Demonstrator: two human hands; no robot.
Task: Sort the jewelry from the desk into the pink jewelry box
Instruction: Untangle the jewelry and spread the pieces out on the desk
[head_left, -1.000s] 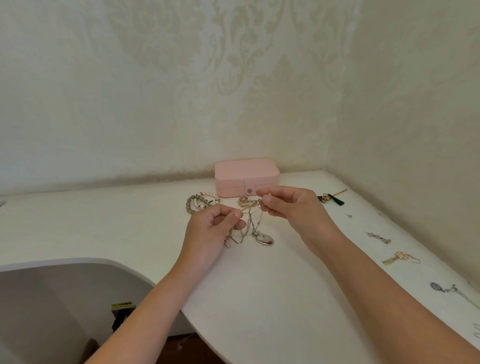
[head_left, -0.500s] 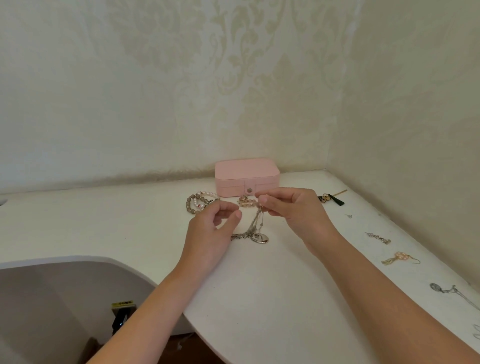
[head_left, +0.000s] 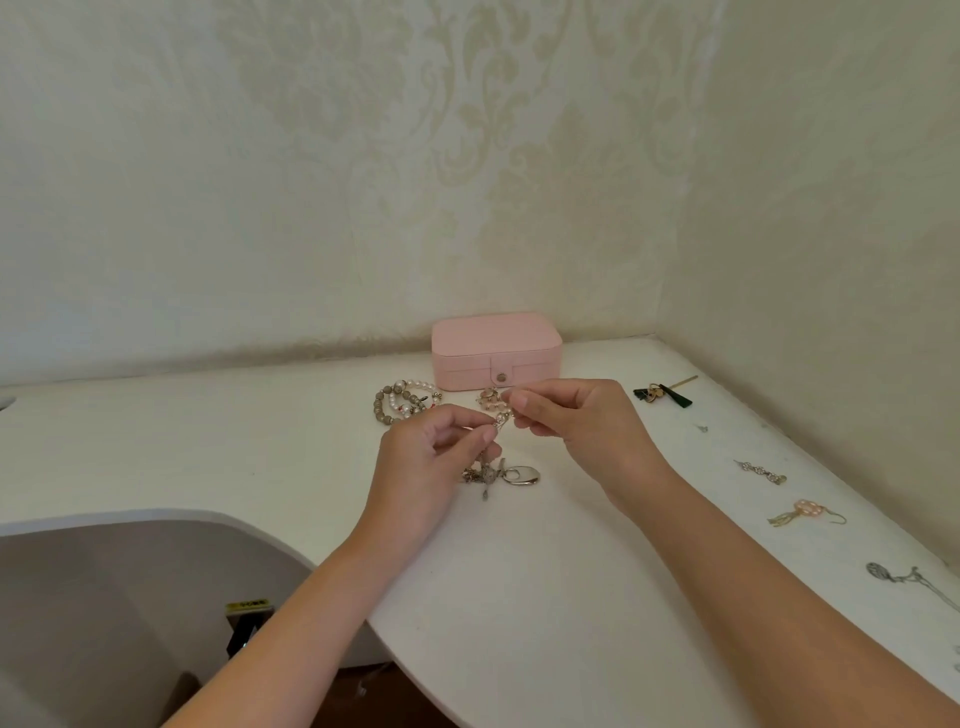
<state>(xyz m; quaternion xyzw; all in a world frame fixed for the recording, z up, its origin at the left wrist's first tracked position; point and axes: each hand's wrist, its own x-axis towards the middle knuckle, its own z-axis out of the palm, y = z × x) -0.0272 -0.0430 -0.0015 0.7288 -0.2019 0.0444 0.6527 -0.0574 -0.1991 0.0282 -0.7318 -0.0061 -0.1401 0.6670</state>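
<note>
- Bracelets (head_left: 402, 405) are lying just left of the pink jewelry box (head_left: 496, 358), awaiting sorting.
- Left hand (head_left: 431, 457) is pinching the silver necklace (head_left: 519, 475) in front of the box, probably gathering slack; half a second earlier its thumb and forefinger were standing apart.
- Right hand (head_left: 576, 421) is pinching the chain's upper end before the box's clasp, keeping it lifted; the hands are sitting closer than a second ago.
- Earrings (head_left: 761, 472) are lying well right of the closed box.
</note>
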